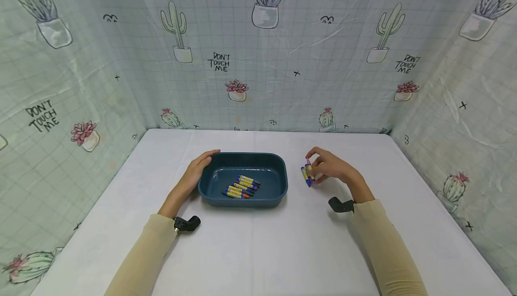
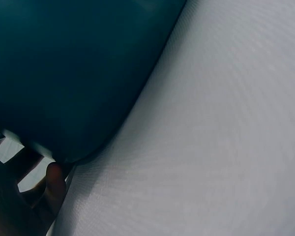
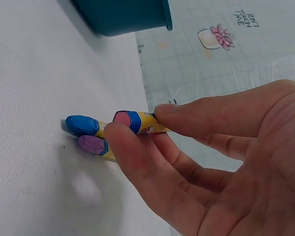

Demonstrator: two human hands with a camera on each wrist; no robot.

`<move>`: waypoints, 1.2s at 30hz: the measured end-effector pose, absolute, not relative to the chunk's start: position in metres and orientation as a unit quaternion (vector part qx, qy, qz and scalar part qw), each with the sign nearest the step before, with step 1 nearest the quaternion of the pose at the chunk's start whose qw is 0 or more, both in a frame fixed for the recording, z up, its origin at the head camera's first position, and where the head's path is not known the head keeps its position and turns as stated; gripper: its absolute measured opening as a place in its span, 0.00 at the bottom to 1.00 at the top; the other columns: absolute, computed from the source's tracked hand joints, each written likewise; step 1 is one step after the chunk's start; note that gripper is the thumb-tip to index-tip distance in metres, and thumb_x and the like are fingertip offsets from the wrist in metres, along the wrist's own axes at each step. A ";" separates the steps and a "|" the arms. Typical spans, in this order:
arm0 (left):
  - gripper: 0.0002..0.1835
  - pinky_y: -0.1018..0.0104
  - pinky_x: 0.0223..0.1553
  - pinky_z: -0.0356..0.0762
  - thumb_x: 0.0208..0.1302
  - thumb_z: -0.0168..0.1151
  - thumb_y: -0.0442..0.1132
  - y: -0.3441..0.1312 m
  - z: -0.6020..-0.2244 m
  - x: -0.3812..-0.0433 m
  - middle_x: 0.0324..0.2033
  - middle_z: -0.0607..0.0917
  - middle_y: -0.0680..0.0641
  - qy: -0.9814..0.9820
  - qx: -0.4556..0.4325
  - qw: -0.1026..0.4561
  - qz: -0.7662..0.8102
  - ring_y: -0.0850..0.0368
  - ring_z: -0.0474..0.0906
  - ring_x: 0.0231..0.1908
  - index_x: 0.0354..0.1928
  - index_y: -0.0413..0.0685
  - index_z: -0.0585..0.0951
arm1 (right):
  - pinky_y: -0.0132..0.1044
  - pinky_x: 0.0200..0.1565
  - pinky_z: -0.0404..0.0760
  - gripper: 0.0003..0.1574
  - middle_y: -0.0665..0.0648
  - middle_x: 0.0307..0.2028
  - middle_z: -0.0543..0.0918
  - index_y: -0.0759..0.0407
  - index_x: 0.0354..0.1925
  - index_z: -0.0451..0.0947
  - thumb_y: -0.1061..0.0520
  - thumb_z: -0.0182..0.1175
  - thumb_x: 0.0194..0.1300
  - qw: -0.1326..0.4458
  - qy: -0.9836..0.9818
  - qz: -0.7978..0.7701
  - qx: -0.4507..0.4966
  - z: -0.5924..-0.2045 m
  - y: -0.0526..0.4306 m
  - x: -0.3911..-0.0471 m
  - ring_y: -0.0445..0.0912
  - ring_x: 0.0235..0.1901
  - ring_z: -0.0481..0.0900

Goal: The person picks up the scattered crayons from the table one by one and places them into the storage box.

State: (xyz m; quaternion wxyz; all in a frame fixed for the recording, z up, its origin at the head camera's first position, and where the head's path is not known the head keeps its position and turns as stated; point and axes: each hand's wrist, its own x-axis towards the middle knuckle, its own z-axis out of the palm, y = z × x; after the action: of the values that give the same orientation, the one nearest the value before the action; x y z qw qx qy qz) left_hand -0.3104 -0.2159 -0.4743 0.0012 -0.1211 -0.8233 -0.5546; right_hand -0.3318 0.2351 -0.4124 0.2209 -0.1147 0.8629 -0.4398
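A dark teal plastic tray [image 1: 250, 202] stands on the table with several paper-wrapped crayons [image 1: 242, 187] lying in it. My left hand [image 1: 195, 170] rests along the tray's left side near its back corner, fingers fairly straight against the wall. To the right of the tray, my right hand [image 1: 333, 166] pinches a pink crayon [image 3: 146, 123] with a yellow-and-blue wrapper between thumb and fingers. Just beside it, a blue crayon [image 3: 82, 126] and a purple crayon [image 3: 92, 144] lie on the table, partly hidden behind the fingers in the right wrist view.
A white cloth covers the table [image 1: 250, 251]. Hanging cloth printed with cacti [image 1: 173, 26] encloses the back and both sides. Each wrist wears a black camera mount, such as the right mount [image 1: 341, 205].
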 end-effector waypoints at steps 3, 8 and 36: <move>0.26 0.36 0.81 0.45 0.86 0.35 0.41 -0.216 -0.474 -0.310 0.78 0.63 0.37 -0.825 -0.121 0.001 -0.552 0.37 0.52 0.81 0.77 0.42 0.66 | 0.47 0.43 0.91 0.35 0.66 0.45 0.77 0.66 0.70 0.60 0.66 0.60 0.70 0.214 0.864 -0.439 -0.121 -0.411 0.234 -0.332 0.53 0.43 0.81; 0.26 0.37 0.81 0.46 0.86 0.36 0.46 -0.217 -0.474 -0.309 0.78 0.65 0.41 -0.824 -0.126 0.007 -0.553 0.39 0.54 0.80 0.77 0.47 0.67 | 0.48 0.43 0.91 0.33 0.67 0.46 0.77 0.65 0.70 0.60 0.67 0.58 0.71 0.200 0.868 -0.438 -0.125 -0.409 0.231 -0.332 0.54 0.43 0.81; 0.25 0.39 0.81 0.50 0.85 0.36 0.46 -0.218 -0.474 -0.309 0.77 0.67 0.42 -0.818 -0.129 0.008 -0.560 0.41 0.57 0.80 0.76 0.50 0.69 | 0.57 0.48 0.89 0.30 0.69 0.47 0.79 0.62 0.67 0.64 0.67 0.60 0.71 0.180 0.864 -0.437 -0.173 -0.365 0.197 -0.332 0.56 0.43 0.85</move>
State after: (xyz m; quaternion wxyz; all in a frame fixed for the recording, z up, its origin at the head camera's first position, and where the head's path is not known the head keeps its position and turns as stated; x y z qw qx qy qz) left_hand -0.3092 -0.2176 -0.4743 0.0080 -0.1291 -0.8181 -0.5604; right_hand -0.3321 0.1972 -0.3645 0.1798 -0.1734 0.8642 -0.4367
